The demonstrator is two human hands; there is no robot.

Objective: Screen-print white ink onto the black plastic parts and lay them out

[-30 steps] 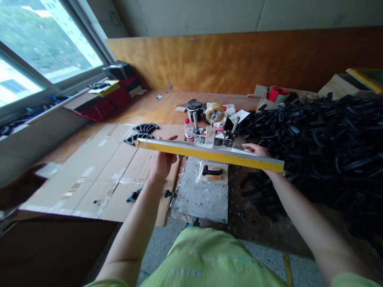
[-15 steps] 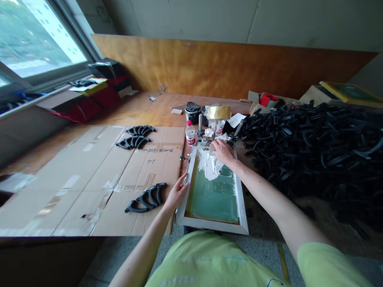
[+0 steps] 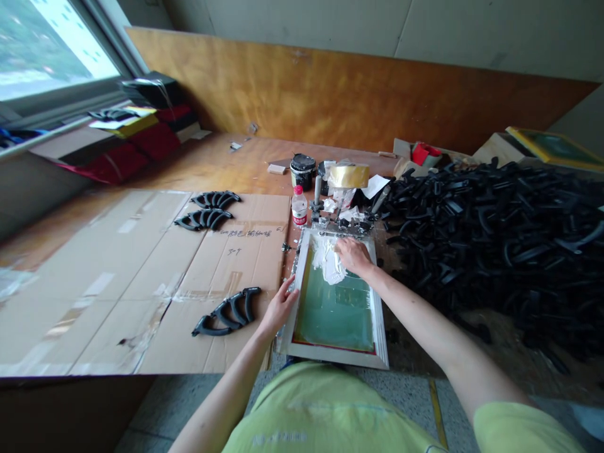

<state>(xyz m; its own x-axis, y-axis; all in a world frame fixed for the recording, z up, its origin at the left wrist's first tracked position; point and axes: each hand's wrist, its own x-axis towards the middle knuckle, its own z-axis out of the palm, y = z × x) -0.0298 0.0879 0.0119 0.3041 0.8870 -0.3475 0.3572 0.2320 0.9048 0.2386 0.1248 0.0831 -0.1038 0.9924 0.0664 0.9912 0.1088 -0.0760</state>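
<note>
A screen-printing frame (image 3: 380, 327) with a pale metal border and green mesh lies in front of me. White ink (image 3: 329, 261) is smeared thickly over its far part. My right hand (image 3: 355, 255) is closed over the mesh beside the ink, gripping what looks like a small squeegee (image 3: 336, 248), mostly hidden by the fingers. At the frame's left border rests my left hand (image 3: 283, 302), fingers stretched out and touching the edge. Metal hinge clamps (image 3: 340, 224) stand at the frame's far end.
Flat cardboard (image 3: 165, 270) covers the left side, bearing black curved parts (image 3: 229, 313) in nested rows. A large heap of black parts (image 3: 495, 233) lies right. Behind the frame stand a red-capped bottle (image 3: 299, 206), a black-lidded tub (image 3: 302, 171) and a tape roll (image 3: 349, 176).
My right hand has come from the frame's far edge a little toward me over the mesh. My left hand stays at the left border. The view has shifted slightly.
</note>
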